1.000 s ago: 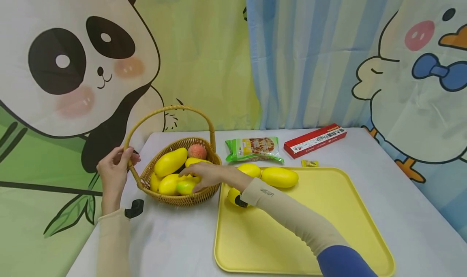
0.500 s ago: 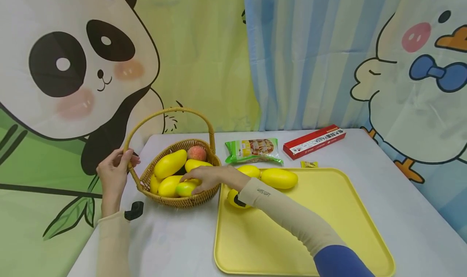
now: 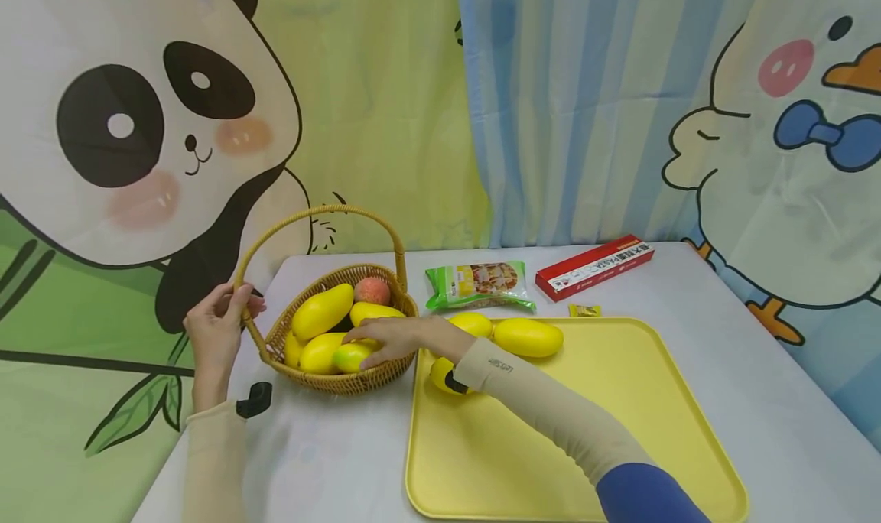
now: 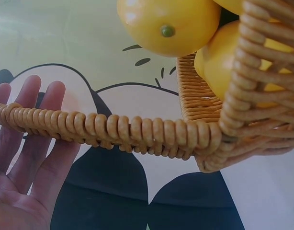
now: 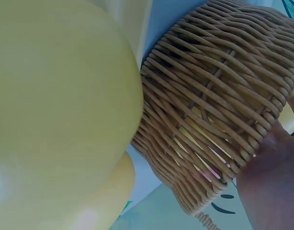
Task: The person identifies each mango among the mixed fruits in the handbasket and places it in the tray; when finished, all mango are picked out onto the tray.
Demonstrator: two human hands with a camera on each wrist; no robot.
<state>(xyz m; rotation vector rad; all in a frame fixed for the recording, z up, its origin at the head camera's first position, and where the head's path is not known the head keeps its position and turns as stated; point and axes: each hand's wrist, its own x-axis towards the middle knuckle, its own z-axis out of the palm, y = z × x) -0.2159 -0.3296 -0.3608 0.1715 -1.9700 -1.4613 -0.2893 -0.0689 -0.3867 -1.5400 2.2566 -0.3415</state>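
Head view: left grip point(image 3: 215, 323) pinches one handle point(image 3: 330, 209); right grip point(image 3: 395, 336) clasps one greenish mango point(image 3: 349, 358).

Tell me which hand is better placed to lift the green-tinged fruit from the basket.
Likely the right hand: it reaches over the basket, thumb and fingers at the green-tinged fruit. The left hand holds the handle, farther from that fruit.

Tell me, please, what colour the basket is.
The basket is golden tan, clearest in the head view.
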